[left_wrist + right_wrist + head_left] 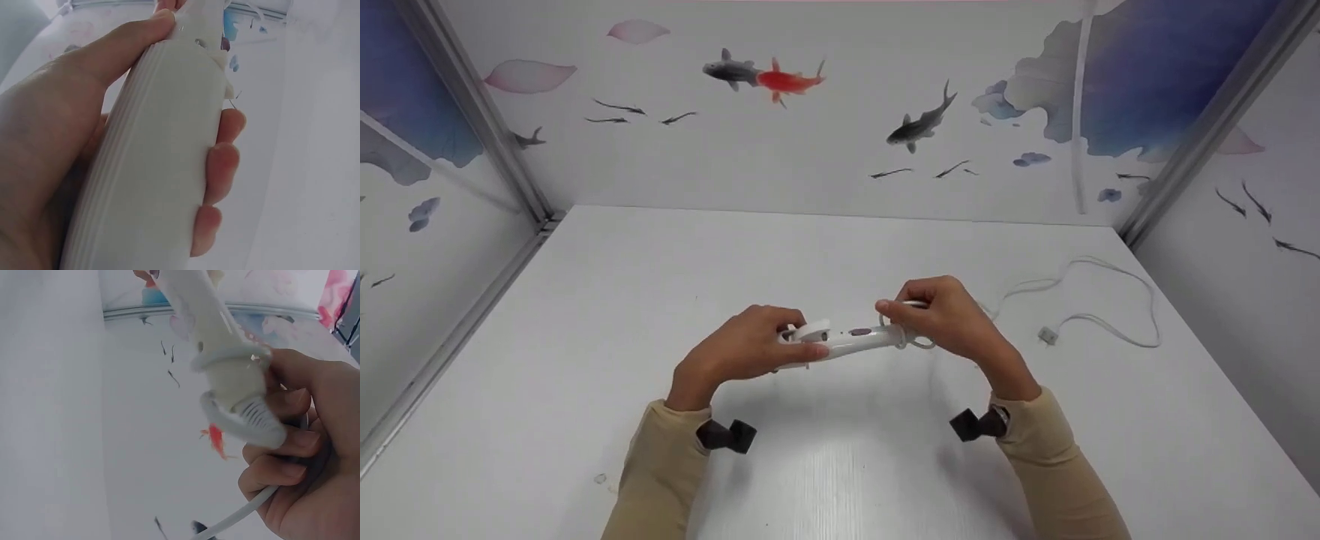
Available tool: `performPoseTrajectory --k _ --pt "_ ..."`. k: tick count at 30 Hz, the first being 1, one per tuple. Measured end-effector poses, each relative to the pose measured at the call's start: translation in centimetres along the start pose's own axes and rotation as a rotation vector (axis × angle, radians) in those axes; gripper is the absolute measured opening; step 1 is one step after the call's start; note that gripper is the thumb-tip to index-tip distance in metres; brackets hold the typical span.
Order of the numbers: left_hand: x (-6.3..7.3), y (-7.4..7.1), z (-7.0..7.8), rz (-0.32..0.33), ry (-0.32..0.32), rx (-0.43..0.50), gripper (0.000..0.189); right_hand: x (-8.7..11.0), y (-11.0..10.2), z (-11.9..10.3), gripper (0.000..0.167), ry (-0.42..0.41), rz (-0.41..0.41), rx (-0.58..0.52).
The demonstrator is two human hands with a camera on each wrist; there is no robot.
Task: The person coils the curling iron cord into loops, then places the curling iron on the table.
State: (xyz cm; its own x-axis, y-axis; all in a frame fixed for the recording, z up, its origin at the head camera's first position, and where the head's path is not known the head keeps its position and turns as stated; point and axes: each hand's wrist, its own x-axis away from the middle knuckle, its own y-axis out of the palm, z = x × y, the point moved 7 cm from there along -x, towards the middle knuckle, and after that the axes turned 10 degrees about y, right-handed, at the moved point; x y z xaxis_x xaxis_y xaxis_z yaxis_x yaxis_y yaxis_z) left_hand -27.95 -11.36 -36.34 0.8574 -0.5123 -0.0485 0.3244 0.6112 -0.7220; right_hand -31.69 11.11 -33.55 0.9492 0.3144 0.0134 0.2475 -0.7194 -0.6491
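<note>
Held over the table is a white hair styling iron with a small purplish button on its handle. Around its wider, ribbed body my left hand is wrapped, thumb along one side and fingers round the other. At the handle's cord end, my right hand grips the white power cord in curled fingers. A turn of cord circles the handle near that end, close to the ridged cord sleeve.
The rest of the cord trails over the white tabletop to the right, ending in a plug. Panels printed with fish enclose the back and sides. Small bits lie at the front left.
</note>
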Motion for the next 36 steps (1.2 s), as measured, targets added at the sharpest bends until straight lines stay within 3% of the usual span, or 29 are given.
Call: performPoseTrajectory --k 4,10,16,20,25,27,30,36 --pt "0.0 -0.5 -0.3 0.050 -0.023 -0.001 0.038 1.2 0.0 -1.6 0.029 -0.047 0.026 0.052" --pt "0.0 -1.6 -0.5 0.144 -0.026 0.038 0.044 2.2 -0.1 -3.1 0.031 -0.144 0.015 0.012" --pt "0.3 -2.6 -0.5 0.206 -0.012 0.078 0.043 2.1 0.9 -2.9 0.028 -0.210 -0.152 0.004" --pt "0.5 -3.0 -0.5 0.226 -0.008 0.099 0.041 1.8 1.6 -2.5 0.027 -0.233 -0.284 -0.034" --pt "0.5 -3.2 -0.4 0.232 0.004 0.120 0.040 1.3 1.8 -1.7 0.028 -0.273 -0.388 -0.067" --pt "0.4 -3.2 -0.4 0.230 0.015 0.123 0.040 0.9 1.8 -1.0 0.028 -0.248 -0.413 -0.056" --pt "0.4 -3.1 -0.4 0.226 0.028 0.127 0.038 0.1 2.0 0.4 0.032 -0.146 -0.419 -0.009" --pt "0.6 -3.1 -0.5 0.211 0.046 0.118 0.036 -1.6 1.9 3.9 0.040 0.073 -0.334 0.066"
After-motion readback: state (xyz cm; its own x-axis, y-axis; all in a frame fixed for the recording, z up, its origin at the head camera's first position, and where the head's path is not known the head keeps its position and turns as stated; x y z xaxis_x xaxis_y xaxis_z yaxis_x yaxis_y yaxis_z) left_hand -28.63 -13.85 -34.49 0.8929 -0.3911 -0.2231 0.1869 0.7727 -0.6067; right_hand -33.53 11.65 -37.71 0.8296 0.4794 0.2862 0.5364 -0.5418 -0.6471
